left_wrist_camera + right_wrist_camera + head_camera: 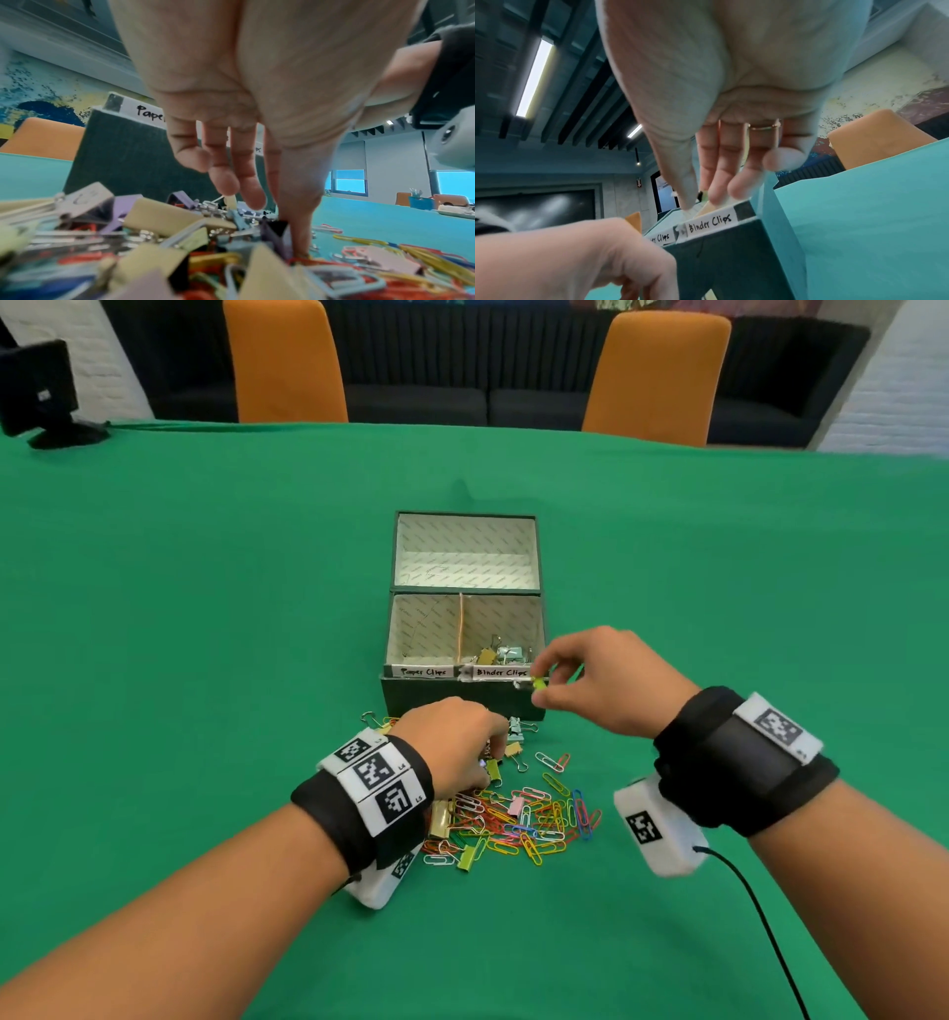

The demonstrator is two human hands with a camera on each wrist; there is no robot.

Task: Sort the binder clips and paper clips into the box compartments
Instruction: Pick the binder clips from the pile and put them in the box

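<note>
Right hand (606, 683) pinches small green binder clip (538, 683) over dark cardboard box (544, 629) front rim; left hand (452, 742) fingers reach into mixed clip pile (518, 819), grip unclear.

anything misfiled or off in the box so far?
Nothing stands out. The box sits square; only binder clips show in the compartment labelled Binder Clips, and the Paper Clips side looks bare. The right hand pinches a green binder clip at the correct side's front edge. The unsorted pile stays on the cloth.

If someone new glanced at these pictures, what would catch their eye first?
Probably the bright heap of paper clips and binder clips on the green table, where the left hand reaches in. Just behind it, the right hand pinches a lime binder clip at the labelled box.
</note>
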